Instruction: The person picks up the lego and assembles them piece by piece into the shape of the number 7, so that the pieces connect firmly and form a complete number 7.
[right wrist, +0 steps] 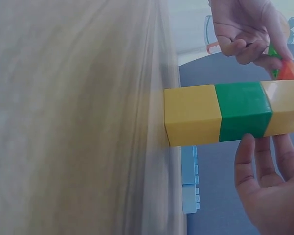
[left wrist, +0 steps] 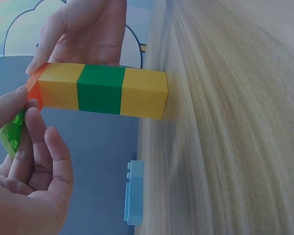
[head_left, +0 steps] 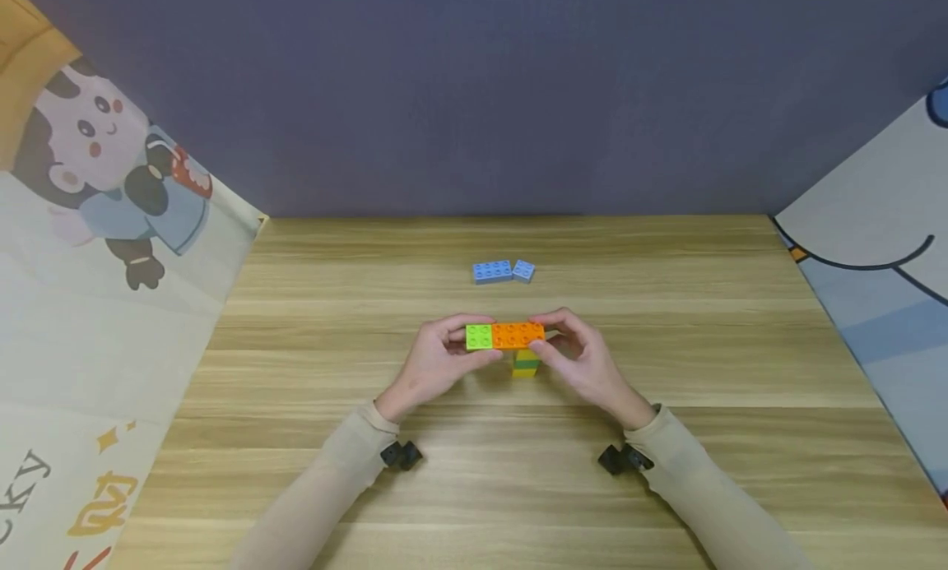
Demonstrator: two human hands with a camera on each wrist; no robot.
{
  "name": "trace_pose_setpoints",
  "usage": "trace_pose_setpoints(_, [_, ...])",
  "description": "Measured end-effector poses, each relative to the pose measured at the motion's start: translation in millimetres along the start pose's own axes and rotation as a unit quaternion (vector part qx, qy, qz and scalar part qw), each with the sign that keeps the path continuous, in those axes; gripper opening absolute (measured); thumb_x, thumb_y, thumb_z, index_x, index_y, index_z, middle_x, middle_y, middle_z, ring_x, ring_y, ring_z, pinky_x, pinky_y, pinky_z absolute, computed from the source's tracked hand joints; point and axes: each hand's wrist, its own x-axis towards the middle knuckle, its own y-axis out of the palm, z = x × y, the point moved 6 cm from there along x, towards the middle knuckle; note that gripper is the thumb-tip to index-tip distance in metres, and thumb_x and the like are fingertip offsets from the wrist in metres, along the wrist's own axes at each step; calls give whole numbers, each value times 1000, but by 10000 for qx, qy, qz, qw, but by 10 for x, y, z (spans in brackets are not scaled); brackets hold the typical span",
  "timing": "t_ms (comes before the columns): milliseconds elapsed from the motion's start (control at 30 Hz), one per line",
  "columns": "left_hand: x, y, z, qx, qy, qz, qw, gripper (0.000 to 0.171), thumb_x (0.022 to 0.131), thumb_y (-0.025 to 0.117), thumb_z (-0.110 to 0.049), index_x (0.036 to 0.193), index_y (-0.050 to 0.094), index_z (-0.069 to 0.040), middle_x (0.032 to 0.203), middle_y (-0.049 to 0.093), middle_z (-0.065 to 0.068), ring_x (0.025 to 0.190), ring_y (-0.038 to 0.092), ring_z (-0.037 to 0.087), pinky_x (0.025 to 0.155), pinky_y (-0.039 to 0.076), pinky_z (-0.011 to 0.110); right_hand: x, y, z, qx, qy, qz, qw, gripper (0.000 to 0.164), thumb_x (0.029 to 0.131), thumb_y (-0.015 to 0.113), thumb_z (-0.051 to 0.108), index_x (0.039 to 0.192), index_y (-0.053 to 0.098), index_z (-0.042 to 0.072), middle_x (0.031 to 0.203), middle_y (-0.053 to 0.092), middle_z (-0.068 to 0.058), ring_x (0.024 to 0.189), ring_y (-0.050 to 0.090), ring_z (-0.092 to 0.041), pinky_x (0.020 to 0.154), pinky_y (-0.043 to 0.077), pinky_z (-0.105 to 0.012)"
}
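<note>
A tower of a yellow brick (left wrist: 143, 93), a green brick (left wrist: 100, 89) and another yellow brick (left wrist: 61, 86) stands upright on the table. An orange brick (head_left: 518, 335) lies across its top, reaching out to the left. End to end with it is a lime green brick (head_left: 478, 336), beyond the tower's left side. My left hand (head_left: 443, 354) pinches the lime green brick close to where it meets the orange one, thumb in front and fingers behind. The right hand (head_left: 585, 363) pinches the orange brick's right end above the tower. Whether the two top bricks are joined, I cannot tell.
Behind the tower, a long blue brick (head_left: 492, 272) and a small blue brick (head_left: 523, 271) lie side by side on the wooden table (head_left: 333, 307). A dark panel (head_left: 474, 101) rises at the table's back edge, with printed cloth walls on both sides.
</note>
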Motion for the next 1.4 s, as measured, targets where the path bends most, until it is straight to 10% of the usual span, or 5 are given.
trace_pose_setpoints(400, [-3,13,-35,-19,37,-2,10000,44,91,84,-8,133,70,-1,121,79,18,92,77,19,78,64,27,27,-50,60,-298,154,296,9990,29,98,68,-6,127,65,-3,126,69,-21,111,64,-8,90,59,-23])
trace_pose_setpoints(833, [-50,-4,-7,-78,-66,-59,9999,46,91,84,-8,134,69,-1,123,78,18,95,78,21,80,64,27,151,-201,25,-8,477,427,9979,28,110,53,7,132,62,-8,130,69,-27,115,68,-8,93,60,-30])
trace_pose_setpoints(1400, [-47,-2,-27,-21,11,-60,10000,47,91,85,-9,134,69,-1,122,78,19,92,78,19,78,64,26,452,-339,-205,-1811,1392,155,9734,43,109,61,34,140,64,3,130,73,-14,112,70,-30,94,58,-46])
